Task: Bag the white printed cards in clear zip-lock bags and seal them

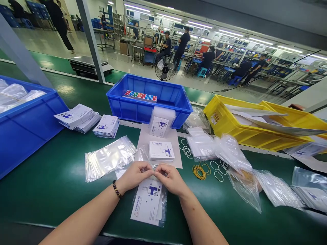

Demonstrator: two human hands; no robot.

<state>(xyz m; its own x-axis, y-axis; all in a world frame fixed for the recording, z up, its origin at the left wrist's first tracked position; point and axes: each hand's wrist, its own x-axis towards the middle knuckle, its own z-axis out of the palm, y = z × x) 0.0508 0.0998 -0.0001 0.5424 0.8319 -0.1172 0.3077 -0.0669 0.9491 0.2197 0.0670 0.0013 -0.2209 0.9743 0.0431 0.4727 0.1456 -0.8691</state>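
Both hands meet at the top edge of a clear plastic bag (149, 204) that holds white printed leaflets with a blue figure. My left hand (134, 175) pinches the bag's mouth from the left. My right hand (171, 178) pinches it from the right, and the fingertips of the two hands nearly touch. The bag lies flat on the green table (56, 190) and points toward me. Just beyond the hands lies a small stack of the same leaflets (161, 150) on a grey sheet.
Empty clear bags (108, 158) lie to the left, more leaflet stacks (78, 118) behind them. A blue bin (145, 109) stands ahead, another blue bin (25, 126) at left, yellow bins (237, 131) at right. Rubber bands (200, 170) and filled bags (242, 170) lie to the right. Other people work far behind.
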